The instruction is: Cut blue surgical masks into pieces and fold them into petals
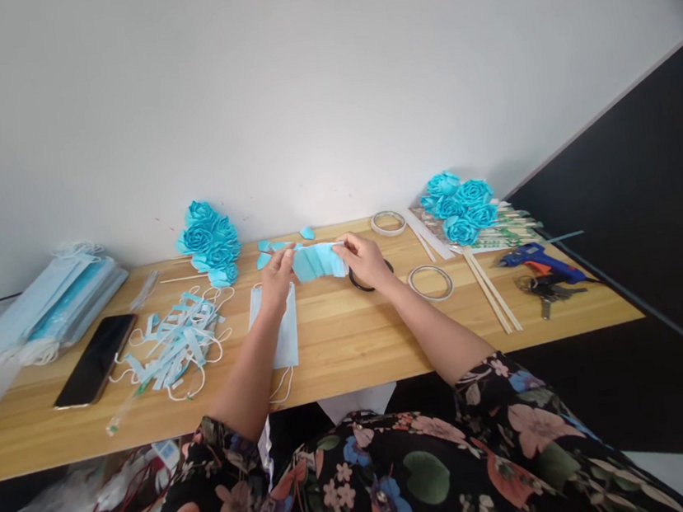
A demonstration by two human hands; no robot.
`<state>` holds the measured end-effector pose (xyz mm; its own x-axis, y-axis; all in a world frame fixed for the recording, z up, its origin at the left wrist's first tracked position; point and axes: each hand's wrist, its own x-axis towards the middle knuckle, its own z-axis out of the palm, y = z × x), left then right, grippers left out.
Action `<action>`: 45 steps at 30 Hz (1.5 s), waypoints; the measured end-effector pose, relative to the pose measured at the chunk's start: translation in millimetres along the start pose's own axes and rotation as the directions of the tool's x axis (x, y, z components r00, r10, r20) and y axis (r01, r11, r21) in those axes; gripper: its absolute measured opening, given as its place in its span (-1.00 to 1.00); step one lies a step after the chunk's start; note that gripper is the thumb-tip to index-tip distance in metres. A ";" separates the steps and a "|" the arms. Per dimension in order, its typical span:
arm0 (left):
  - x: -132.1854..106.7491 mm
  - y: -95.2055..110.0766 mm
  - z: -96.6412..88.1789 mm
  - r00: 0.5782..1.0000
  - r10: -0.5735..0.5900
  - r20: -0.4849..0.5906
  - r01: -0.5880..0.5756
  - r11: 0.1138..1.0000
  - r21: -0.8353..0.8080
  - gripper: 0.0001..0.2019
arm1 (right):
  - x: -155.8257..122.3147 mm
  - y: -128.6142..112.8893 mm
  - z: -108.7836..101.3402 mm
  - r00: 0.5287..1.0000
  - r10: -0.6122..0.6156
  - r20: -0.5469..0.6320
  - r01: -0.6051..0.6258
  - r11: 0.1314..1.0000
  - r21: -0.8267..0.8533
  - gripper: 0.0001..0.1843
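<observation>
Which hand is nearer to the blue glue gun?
Right. The right hand is left of the glue gun; the left hand is farther left, beyond the blue sheet both hold.

- Table (pixel 344 334): smooth wood, a bit shiny.
- Middle of the clock: strip (pixel 316 262), thin matt cloth.
- Near 9 o'clock: phone (pixel 96 361), smooth, glossy.
- 3 o'clock: glue gun (pixel 546 262), plastic.
- Just past 3: keys (pixel 546 291), metal.
- 12 o'clock: wall (pixel 295 79), smooth, matt.

Table (pixel 351 334): passage is afforded between flat mask (pixel 286 333) and right forearm (pixel 430 324).
Left end: obstructed by strap pile (pixel 187 341), phone (pixel 96 361).
Right end: obstructed by glue gun (pixel 548 265), keys (pixel 545 292).
</observation>
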<state>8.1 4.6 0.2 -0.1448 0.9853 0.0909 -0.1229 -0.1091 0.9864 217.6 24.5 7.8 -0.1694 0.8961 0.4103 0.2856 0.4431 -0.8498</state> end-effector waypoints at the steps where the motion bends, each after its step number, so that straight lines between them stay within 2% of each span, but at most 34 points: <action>1: -0.7 3.1 -0.1 0.996 0.089 -0.022 -0.087 0.993 0.078 -0.64 | -1.6 -2.1 0.3 0.999 -0.040 0.021 0.042 0.997 -0.067 -0.72; 3: -3.4 9.2 1.4 0.964 0.265 0.009 -0.261 0.941 0.215 -0.60 | -4.4 -5.7 1.9 0.991 -0.098 0.087 0.112 0.980 -0.166 -0.75; 4: -5.2 11.7 2.9 0.947 0.315 0.066 -0.321 0.912 0.254 -0.59 | -5.5 -7.1 3.0 0.985 -0.121 0.121 0.144 0.970 -0.196 -0.76; 7: -10.8 15.2 9.0 0.900 0.352 0.258 -0.419 0.860 0.290 -0.64 | -7.9 -9.8 6.4 0.966 -0.179 0.187 0.220 0.949 -0.226 -0.75; 9: -13.1 14.6 12.4 0.880 0.347 0.326 -0.445 0.842 0.305 -0.73 | -9.1 -11.4 8.1 0.958 -0.202 0.201 0.245 0.945 -0.218 -0.75; 14: -12.9 11.7 13.0 0.866 0.382 0.322 -0.493 0.761 0.423 -0.97 | -11.8 -16.1 9.7 0.963 -0.188 0.192 0.223 0.958 -0.183 -0.76; 18: -11.7 11.4 11.4 0.851 0.409 0.329 -0.522 0.723 0.453 -0.96 | -12.5 -16.4 10.1 0.968 -0.170 0.187 0.200 0.968 -0.154 -0.78; 24: -6.5 6.0 8.7 0.875 0.364 0.319 -0.478 0.746 0.464 -0.93 | -10.3 -12.9 7.7 0.975 -0.172 0.139 0.201 0.951 -0.235 -0.73; 30: 1.9 6.2 -0.5 0.890 0.360 0.280 -0.456 0.721 0.522 -0.91 | -4.9 -10.8 1.7 0.973 -0.218 0.080 0.231 0.940 -0.252 -0.74; 35: 5.8 9.5 -10.4 0.918 0.374 0.131 -0.381 0.744 0.549 -0.87 | 1.7 -8.0 -7.3 0.971 -0.229 -0.072 0.208 0.952 -0.223 -0.71; 40: 6.1 8.8 -12.2 0.949 0.310 0.053 -0.297 0.831 0.471 -0.84 | 5.5 -6.7 -13.3 0.975 -0.181 -0.132 0.160 0.975 -0.153 -0.69; 45: 4.9 5.4 -7.2 0.982 0.189 0.015 -0.188 0.959 0.211 -0.84 | 5.9 3.1 -11.0 0.991 -0.088 -0.104 0.076 0.991 -0.114 -0.63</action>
<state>-0.3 7.9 5.0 -0.1506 0.9487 0.2780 0.1166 -0.2622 0.9579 227.9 31.6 11.2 -0.0951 0.8513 0.5159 0.3771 0.5104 -0.7728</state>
